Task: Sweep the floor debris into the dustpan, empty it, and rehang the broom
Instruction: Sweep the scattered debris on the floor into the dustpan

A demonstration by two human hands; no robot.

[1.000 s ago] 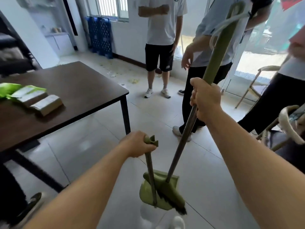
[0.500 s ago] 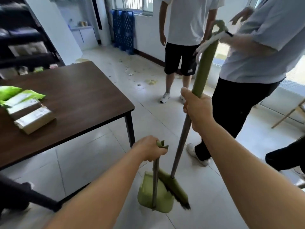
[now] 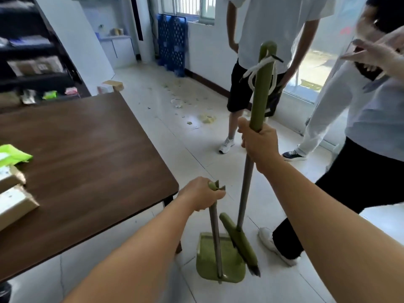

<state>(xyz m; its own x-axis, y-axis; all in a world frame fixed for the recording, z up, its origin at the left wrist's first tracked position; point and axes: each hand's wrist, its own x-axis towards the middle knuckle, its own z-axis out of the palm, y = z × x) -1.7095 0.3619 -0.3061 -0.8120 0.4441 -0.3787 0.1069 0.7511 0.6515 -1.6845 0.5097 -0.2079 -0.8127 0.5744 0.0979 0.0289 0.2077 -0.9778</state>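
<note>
Right hand [image 3: 259,142] has its fingers wrapped round the broom [image 3: 244,193] where the green grip meets the metal pole; left hand [image 3: 202,196] grips the top of the dustpan [image 3: 220,263] handle, pan hanging just beside the bristles near the tabletop [image 3: 87,162] corner. Both look light and stiff, easy one-handed. Floor debris [image 3: 190,108] lies well ahead, unswept.

I am standing in an office-type workroom: white tiled floor [image 3: 218,171], brown work table [image 3: 87,160] carrying packaged boxes [image 3: 15,202], dark storage shelving [image 3: 37,68] holding packages, barred window [image 3: 188,7], blue plastic pallets [image 3: 172,44] leaning against the wall.
</note>
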